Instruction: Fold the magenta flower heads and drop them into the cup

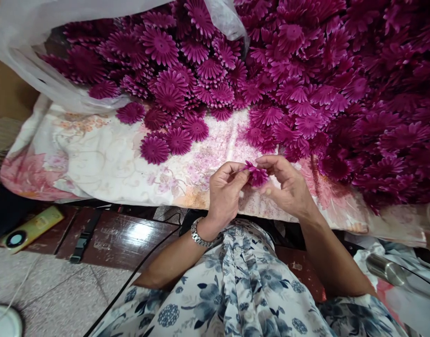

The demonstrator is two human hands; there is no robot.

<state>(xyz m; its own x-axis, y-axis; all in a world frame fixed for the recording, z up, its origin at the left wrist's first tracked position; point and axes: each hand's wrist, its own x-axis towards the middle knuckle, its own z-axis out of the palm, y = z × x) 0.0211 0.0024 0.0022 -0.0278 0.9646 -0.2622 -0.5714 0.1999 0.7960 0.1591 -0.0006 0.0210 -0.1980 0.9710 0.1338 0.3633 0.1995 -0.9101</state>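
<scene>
a big heap [341, 84] of magenta cloth flowers fills the top and right of the view, spilling onto a pale floral cloth [95, 159]. a clear plastic bag [42, 75] lies over the heap's upper left. a few loose blooms [155, 149] sit on the cloth left of the hands, well apart from them, and nothing lies between the hands and the heap's near edge, which is just beyond the fingertips. below the cloth's edge runs a dark wooden plank [130, 238] with a yellow-green gadget [32, 229], a black strap buckle [83, 241] and a thin cable [137, 271] crossing it. a metal tube [385, 269] lies at the lower right and a white lid [4, 320] at the bottom left corner. one flower [257, 174] is held up over the cloth's near edge, between both hands. the left hand [225, 192], with a watch [199, 235] on its wrist, pinches the flower's left side with thumb and curled fingers. the right hand [288, 185] grips its right side, forefinger arched over the top. the flower is round, with no clear long axis. its petals are bunched, with some poking up and left. which way its face looks cannot be told.
</scene>
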